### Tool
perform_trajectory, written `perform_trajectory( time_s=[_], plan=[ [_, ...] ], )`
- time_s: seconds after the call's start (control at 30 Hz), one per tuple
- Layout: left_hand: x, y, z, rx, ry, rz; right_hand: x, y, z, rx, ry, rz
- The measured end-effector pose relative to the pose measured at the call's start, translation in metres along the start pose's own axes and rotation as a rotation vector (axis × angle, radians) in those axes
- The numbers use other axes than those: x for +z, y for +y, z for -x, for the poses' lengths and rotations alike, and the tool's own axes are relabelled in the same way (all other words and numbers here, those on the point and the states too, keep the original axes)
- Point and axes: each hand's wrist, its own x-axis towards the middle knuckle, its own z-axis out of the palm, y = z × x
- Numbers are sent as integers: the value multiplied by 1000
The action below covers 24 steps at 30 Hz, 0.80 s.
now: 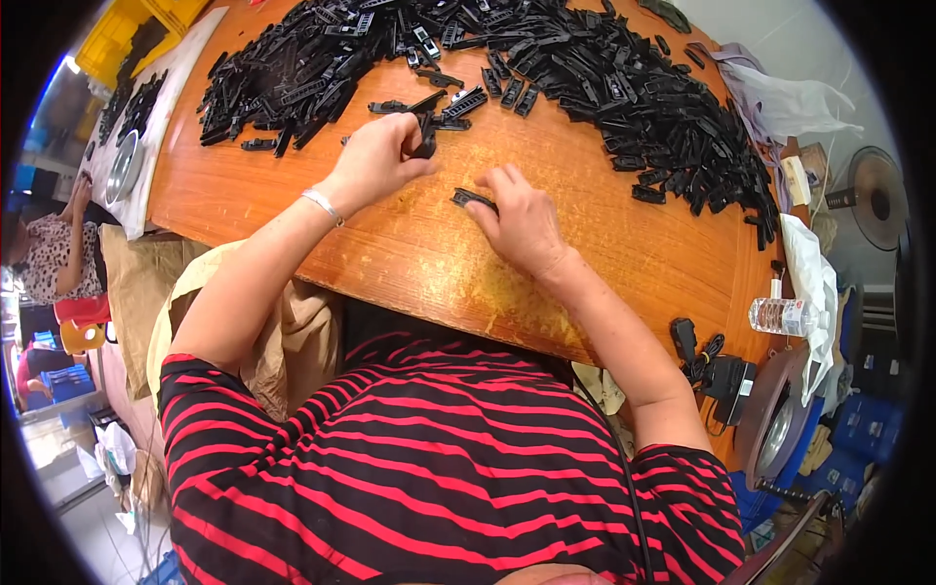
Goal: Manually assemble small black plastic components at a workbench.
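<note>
My left hand [375, 161], with a bracelet at its wrist, is closed around a dark plastic piece [426, 139] near the small group of loose parts; most of the piece is hidden by the fingers. To its right, my right hand [525, 222] pinches a short black plastic part [470, 198] between thumb and fingers, low over the bare wood. A few loose black parts [466, 101], some slotted, lie just beyond my left hand. Behind them spreads a big heap of similar black parts [585, 63].
The wooden table [409, 263] curves round in front of me. At its right side are a plastic bottle [780, 317], a black adapter with cable [726, 385] and a white bag [804, 283]. A fan [877, 200] stands beyond. On the left, another person [58, 253] sits beside a metal bowl [124, 168].
</note>
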Motion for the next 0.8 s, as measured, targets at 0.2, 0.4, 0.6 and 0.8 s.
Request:
perform_trajectory(
  time_s=[0.2,0.4,0.6,0.8],
  plan=[
    [18,31,6,-509,-109,1188,6,-13,-7,56,119,-318],
    [26,40,6,-590,-109,1264,-20,0,-7,486,-71,-778],
    [41,25,7,-452,-178,1004,-19,8,-1,602,-192,-692],
    [52,27,7,-482,-175,847,-9,10,3,667,-191,-696]
  ],
)
